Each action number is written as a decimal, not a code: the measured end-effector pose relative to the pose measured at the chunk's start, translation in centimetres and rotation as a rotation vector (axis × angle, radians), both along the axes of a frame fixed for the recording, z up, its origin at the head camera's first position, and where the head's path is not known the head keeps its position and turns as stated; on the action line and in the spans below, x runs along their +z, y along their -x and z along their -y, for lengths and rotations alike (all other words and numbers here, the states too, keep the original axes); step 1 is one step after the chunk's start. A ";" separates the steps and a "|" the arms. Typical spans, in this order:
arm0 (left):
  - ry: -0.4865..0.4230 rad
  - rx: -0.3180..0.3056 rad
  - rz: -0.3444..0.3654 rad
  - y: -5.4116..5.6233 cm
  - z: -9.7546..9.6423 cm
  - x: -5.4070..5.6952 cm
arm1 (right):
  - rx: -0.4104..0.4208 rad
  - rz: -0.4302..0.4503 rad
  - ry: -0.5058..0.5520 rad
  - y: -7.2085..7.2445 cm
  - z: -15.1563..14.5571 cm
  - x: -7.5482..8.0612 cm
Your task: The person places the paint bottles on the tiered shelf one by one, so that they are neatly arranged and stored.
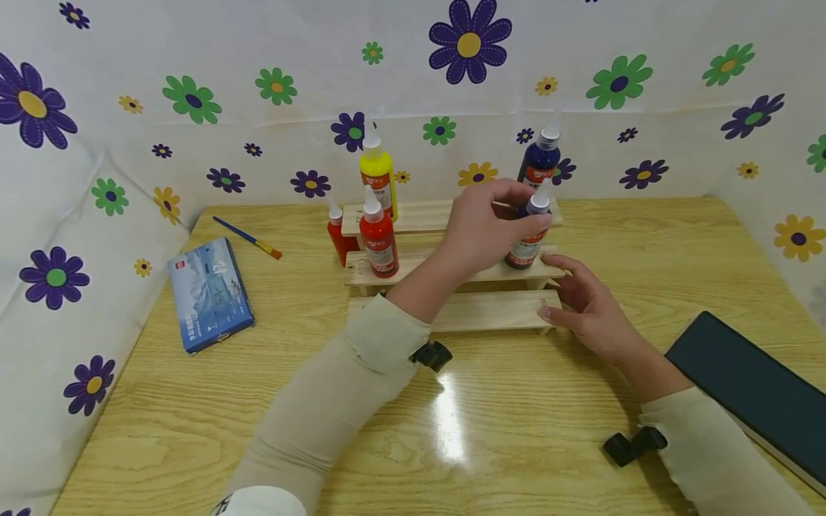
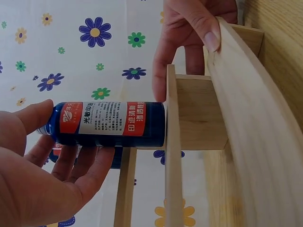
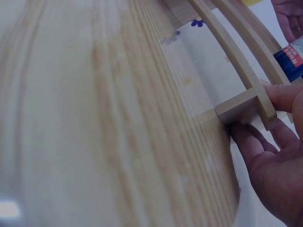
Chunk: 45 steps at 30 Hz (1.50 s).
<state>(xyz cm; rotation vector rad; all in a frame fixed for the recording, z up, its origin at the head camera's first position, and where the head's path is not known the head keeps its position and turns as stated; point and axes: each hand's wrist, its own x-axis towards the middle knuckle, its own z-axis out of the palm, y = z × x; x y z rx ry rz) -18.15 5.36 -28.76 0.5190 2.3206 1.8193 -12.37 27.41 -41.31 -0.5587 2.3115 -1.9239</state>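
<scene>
In the head view my left hand [image 1: 480,226] holds a dark blue bottle [image 1: 524,256] with a white pointed cap, thumb on one side and fingers on the other. The bottle's base is at the right end of the middle step of a three-step wooden rack [image 1: 480,312]. My right hand [image 1: 590,308] grips the rack's right end, thumb on the lowest step and fingers around behind it. In the left wrist view, the held bottle [image 2: 109,124] shows a red and white label. The right wrist view shows fingers and thumb pinching the step's end [image 3: 265,106].
Another dark blue bottle [image 1: 538,161] stands on the top step behind. At the rack's left are a yellow bottle [image 1: 377,168], a red bottle [image 1: 379,244] and a smaller red one [image 1: 340,236]. A blue box [image 1: 211,294], a paintbrush [image 1: 248,237] and a dark flat object [image 1: 755,394] lie around.
</scene>
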 end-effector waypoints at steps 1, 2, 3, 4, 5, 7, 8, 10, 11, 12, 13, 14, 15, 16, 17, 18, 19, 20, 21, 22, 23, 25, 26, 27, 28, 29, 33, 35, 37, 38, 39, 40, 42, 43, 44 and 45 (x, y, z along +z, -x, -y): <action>-0.002 0.001 -0.008 0.0 -0.1 -0.1 | -0.002 0.000 -0.006 0.0 0.0 0.0; -0.003 0.002 -0.010 0.1 -0.2 -0.3 | -0.004 -0.001 -0.012 0.1 0.0 0.0; -0.002 0.004 -0.014 0.1 -0.2 -0.4 | -0.004 0.000 -0.016 0.1 0.0 0.0; 0.001 0.004 -0.020 0.1 -0.3 -0.5 | -0.005 0.000 -0.017 0.1 0.0 0.0; 0.005 0.005 -0.022 0.1 -0.4 -0.5 | -0.004 0.002 -0.018 0.1 0.0 0.1; 0.014 0.011 -0.023 0.1 -0.5 -0.6 | 0.000 0.003 -0.017 0.1 0.0 0.1; 0.019 0.014 -0.021 0.1 -0.6 -0.7 | 0.002 0.004 -0.016 0.1 0.0 0.2; 0.026 0.020 -0.030 0.2 -0.7 -0.7 | 0.008 0.002 -0.012 0.1 0.0 0.3; 0.030 0.021 -0.034 0.2 -0.7 -0.8 | 0.009 0.001 -0.015 0.1 0.0 0.3; 0.033 0.022 -0.039 0.2 -0.7 -0.8 | 0.008 0.002 -0.018 0.1 0.1 0.3; 0.036 0.021 -0.046 0.2 -0.7 -0.8 | 0.007 0.002 -0.020 0.1 0.1 0.3; 0.039 0.020 -0.052 0.2 -0.7 -0.8 | 0.003 0.003 -0.025 0.1 0.1 0.3; 0.042 0.020 -0.058 0.1 -0.7 -0.8 | 0.000 0.003 -0.032 0.1 0.1 0.3; 0.047 0.018 -0.059 0.1 -0.7 -0.8 | -0.007 0.006 -0.041 0.1 0.1 0.2; 0.050 0.020 -0.065 0.0 -0.7 -0.9 | -0.011 0.006 -0.050 0.1 0.1 0.2; 0.059 0.022 -0.075 -0.1 -0.6 -0.9 | -0.015 0.007 -0.057 0.1 0.1 0.1; 0.068 0.026 -0.083 -0.2 -0.6 -1.0 | -0.017 0.005 -0.065 0.1 0.1 0.1; 0.077 0.034 -0.091 -0.4 -0.5 -1.0 | -0.019 0.006 -0.070 0.1 0.1 0.1; 0.086 0.042 -0.100 -0.6 -0.3 -1.1 | -0.021 0.005 -0.074 0.1 0.1 0.1; 0.093 0.049 -0.112 -0.8 -0.2 -1.1 | -0.021 0.004 -0.075 0.1 0.1 0.1; 0.100 0.057 -0.123 -1.0 0.0 -1.3 | -0.020 0.002 -0.075 0.1 0.1 0.2; 0.103 0.067 -0.124 -1.6 0.5 -1.4 | -0.017 -0.001 -0.061 0.1 0.1 0.2; 0.100 0.069 -0.120 -1.8 0.8 -1.5 | -0.014 -0.003 -0.052 0.1 0.1 0.2; 0.099 0.067 -0.115 -2.1 1.0 -1.6 | -0.009 -0.006 -0.044 0.1 0.2 0.2; 0.094 0.062 -0.109 -2.4 1.3 -1.7 | -0.005 -0.009 -0.036 0.1 0.2 0.2; 0.086 0.054 -0.099 -2.7 1.5 -1.9 | -0.001 -0.012 -0.028 0.1 0.2 0.2; 0.062 0.031 -0.071 -3.8 2.5 -2.7 | 0.005 -0.014 -0.017 0.1 0.3 0.0; 0.047 0.024 -0.061 -4.3 3.0 -3.2 | 0.001 -0.012 -0.020 0.1 0.3 0.0; 0.038 0.018 -0.056 -4.8 3.6 -3.6 | -0.002 -0.009 -0.026 0.0 0.3 0.0; 0.032 0.016 -0.056 -5.0 3.9 -3.9 | -0.003 -0.008 -0.031 0.0 0.3 0.0; 0.028 0.016 -0.050 -5.3 4.3 -4.0 | -0.003 -0.009 -0.035 0.0 0.3 0.1; 0.019 0.014 -0.044 -5.5 4.7 -4.2 | -0.003 -0.009 -0.038 0.0 0.3 0.1; 0.009 0.012 -0.032 -6.0 5.4 -4.6 | -0.004 -0.011 -0.042 0.0 0.3 0.1; 0.005 0.013 -0.025 -6.3 5.8 -4.7 | -0.003 -0.013 -0.042 0.0 0.3 0.2; 0.000 0.013 -0.017 -6.5 6.2 -4.9 | -0.002 -0.015 -0.040 0.0 0.3 0.2; -0.001 0.014 -0.007 -6.7 6.6 -5.1 | -0.002 -0.015 -0.036 0.0 0.2 0.2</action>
